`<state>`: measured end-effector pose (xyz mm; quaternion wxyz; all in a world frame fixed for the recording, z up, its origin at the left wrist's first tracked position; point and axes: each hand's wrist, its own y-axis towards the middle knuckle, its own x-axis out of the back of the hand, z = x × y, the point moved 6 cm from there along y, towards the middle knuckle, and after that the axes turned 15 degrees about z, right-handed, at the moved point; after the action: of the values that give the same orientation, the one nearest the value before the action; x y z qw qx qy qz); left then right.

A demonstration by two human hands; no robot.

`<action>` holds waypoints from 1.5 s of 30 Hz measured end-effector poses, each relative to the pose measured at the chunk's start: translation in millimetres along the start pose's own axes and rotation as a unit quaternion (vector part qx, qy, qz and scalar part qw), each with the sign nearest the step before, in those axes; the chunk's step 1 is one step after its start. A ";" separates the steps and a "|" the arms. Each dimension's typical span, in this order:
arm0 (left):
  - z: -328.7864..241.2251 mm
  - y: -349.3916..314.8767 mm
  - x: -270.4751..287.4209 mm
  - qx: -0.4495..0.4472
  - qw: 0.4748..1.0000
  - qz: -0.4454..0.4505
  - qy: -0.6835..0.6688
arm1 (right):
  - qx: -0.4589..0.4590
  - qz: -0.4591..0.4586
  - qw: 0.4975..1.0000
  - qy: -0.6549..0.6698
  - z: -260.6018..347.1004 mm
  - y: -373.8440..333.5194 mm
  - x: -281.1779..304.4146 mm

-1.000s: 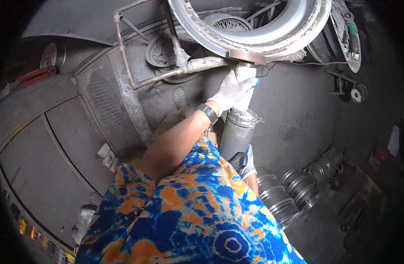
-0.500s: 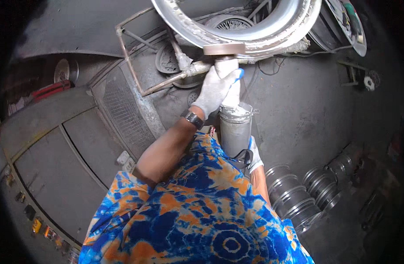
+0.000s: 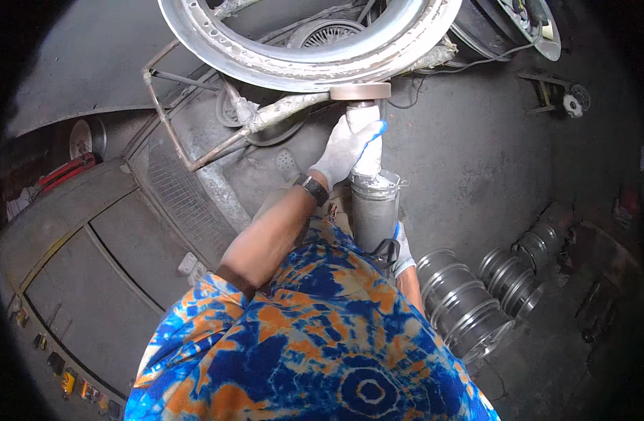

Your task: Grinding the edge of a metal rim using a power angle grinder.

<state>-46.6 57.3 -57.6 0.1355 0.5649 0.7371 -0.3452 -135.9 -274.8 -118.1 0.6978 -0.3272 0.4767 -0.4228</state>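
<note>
A large handheld grinder [image 3: 375, 214] with a grey cylindrical body and a white-wrapped neck stands upright in front of me. At its far end sits a thick tan grinding or buffing wheel [image 3: 360, 91], against or very close to the near edge of a silvery wheel rim [image 3: 280, 59]. My left hand [image 3: 343, 151], in a white glove with blue fingertips, is closed around the wrapped neck. Lower down, my gloved right hand [image 3: 403, 251] is at the right side of the grinder's body, its fingers mostly hidden behind it.
A bent metal pipe frame [image 3: 171, 126] is under and left of the rim. Several silver rims [image 3: 462, 302] lie at lower right, with a cable [image 3: 469, 64] at upper right. On the left are a grate [image 3: 189, 186] and a dark panelled surface [image 3: 125, 245].
The rim and frame have shifted left in view. The tan wheel now sits farther right along the rim's near edge, overlapping it less. Both hands keep their hold.
</note>
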 end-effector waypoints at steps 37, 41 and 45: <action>-3.1 20.1 -42.2 -0.081 0.991 -0.051 -0.095 | -0.051 -0.059 0.994 -0.075 130.1 -26.6 23.8; -9.5 2.1 -34.3 -0.112 0.982 -0.097 -0.119 | -0.070 -0.080 0.982 -0.158 144.4 -32.0 5.2; -2.5 3.1 -30.6 -0.103 0.983 -0.087 -0.126 | -0.065 -0.083 0.961 -0.256 149.0 -35.3 -1.1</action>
<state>-33.3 36.8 -38.8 0.2543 0.4338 0.7919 -0.3465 -5.6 -280.9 -37.9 0.7363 -0.5073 0.2797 -0.3498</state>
